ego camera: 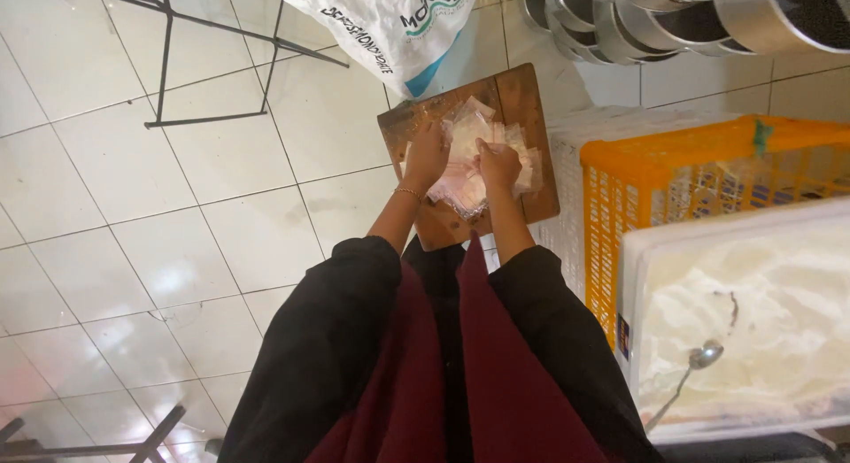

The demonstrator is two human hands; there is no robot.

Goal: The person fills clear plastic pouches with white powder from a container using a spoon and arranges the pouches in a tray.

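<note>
A wooden board [522, 100] lies on the tiled floor in front of me. On it sits a heap of small clear plastic bags [469, 131] with pinkish edges. My left hand [426, 158] rests on the left side of the heap, fingers closed into the bags. My right hand [498, 165] grips bags at the heap's middle, just right of the left hand. A thin bracelet circles my left wrist. My black sleeves and dark red apron fill the lower middle.
A white printed sack [390, 25] lies behind the board. To the right stand an orange plastic crate [673, 162], a white crate [567, 144] and a tub of white powder [753, 312] with a metal spoon [695, 370]. Stacked metal pots [673, 16] are top right; black metal frame legs [212, 73] top left.
</note>
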